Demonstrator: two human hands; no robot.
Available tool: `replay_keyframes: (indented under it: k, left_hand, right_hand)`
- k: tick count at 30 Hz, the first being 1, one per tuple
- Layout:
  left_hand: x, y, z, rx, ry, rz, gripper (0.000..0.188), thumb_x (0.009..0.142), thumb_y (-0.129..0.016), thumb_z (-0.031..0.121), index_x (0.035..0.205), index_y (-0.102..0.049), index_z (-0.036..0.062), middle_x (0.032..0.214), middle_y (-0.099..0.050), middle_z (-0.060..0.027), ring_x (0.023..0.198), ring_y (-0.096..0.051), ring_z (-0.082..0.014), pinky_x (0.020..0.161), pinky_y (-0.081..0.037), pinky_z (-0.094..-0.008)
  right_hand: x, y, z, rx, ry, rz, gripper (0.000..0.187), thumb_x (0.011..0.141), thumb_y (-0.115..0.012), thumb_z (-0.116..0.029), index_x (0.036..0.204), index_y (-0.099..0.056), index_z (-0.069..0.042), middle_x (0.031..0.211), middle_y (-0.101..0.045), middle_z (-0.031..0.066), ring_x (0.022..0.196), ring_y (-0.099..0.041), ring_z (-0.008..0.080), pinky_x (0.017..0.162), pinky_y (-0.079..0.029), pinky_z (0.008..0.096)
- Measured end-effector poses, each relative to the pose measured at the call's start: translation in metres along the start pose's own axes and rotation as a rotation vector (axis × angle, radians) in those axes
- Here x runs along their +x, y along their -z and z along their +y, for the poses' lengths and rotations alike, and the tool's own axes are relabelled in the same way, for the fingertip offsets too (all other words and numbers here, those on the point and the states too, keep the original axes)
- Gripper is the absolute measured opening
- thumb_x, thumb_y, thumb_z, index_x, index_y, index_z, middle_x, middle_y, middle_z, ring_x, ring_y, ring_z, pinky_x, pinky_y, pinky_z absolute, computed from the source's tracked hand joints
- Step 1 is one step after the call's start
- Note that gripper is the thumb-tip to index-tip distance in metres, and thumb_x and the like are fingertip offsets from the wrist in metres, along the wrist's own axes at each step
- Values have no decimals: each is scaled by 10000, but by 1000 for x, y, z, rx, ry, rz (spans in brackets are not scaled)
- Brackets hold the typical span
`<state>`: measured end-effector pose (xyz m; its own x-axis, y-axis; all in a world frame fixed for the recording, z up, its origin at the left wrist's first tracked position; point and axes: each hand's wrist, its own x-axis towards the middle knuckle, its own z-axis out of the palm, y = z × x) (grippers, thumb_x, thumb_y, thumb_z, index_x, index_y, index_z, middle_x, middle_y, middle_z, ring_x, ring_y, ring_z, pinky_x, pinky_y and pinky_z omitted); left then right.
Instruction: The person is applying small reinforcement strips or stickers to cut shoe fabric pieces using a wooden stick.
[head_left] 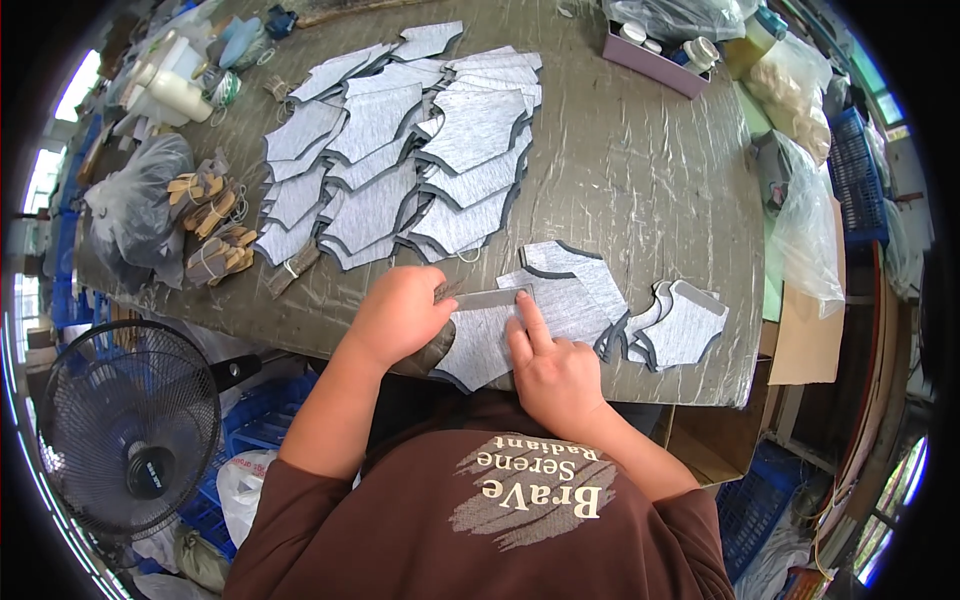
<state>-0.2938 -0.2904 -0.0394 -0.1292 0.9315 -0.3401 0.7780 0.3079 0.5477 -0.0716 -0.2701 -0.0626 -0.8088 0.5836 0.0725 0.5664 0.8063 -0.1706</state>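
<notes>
A light-grey shaped piece with dark edges (483, 345) lies at the table's near edge, a darker strip along its top. My left hand (398, 312) is closed at the left end of this strip, thumb against the corner; what its fingers pinch is hidden. My right hand (556, 378) presses its outstretched index finger on the strip's right end, its other fingers partly bent. Similar grey pieces (575, 305) lie overlapped beyond and right of it. Farther right sits a small fanned stack of grey pieces (690, 325).
Rows of overlapping grey pieces (375, 150) cover the table's far left-centre. Bundles of tied strips (215, 215) and a plastic bag (140, 200) sit at left. A pink box (655, 62) holds bottles at the far right. A black fan (130, 430) stands at lower left.
</notes>
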Motion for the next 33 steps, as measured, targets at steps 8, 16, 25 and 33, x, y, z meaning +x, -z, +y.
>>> replay_keyframes:
  k: [8,16,25,33]
  left_hand:
    - [-12,-19,-4,-165,-141,169,260,721,-734,98,895,-583,-24,854,-605,-155,796,-602,-322,709,-468,-356]
    - [-26,-9,-1,-617,-309,118,137,730,-705,-43,841,-648,16,750,-644,-23,679,-565,-74,618,-445,-235]
    - [-5,-13,12,-722,-84,-135,165,800,-693,38,957,-664,-3,805,-653,-2,761,-582,-65,710,-481,-238]
    - [22,-35,62,-230,-540,-33,333,782,-689,98,1108,-639,53,1258,-591,-87,1101,-595,-270,904,-475,-332]
  right_hand:
    - [-1,5,7,533,-239,258,492,749,-733,-170,1168,-500,-58,1228,-524,109,668,-639,281,555,-511,377]
    - [21,9,23,1070,-541,179,189,828,-680,-130,944,-626,9,845,-652,106,787,-614,212,701,-474,323]
    - [5,20,41,1570,-575,11,154,926,-573,-157,839,-588,-30,727,-520,-71,639,-439,55,583,-390,236]
    - [-58,39,118,985,-773,905,75,900,-587,-40,905,-655,-8,744,-616,-15,697,-525,55,646,-439,211]
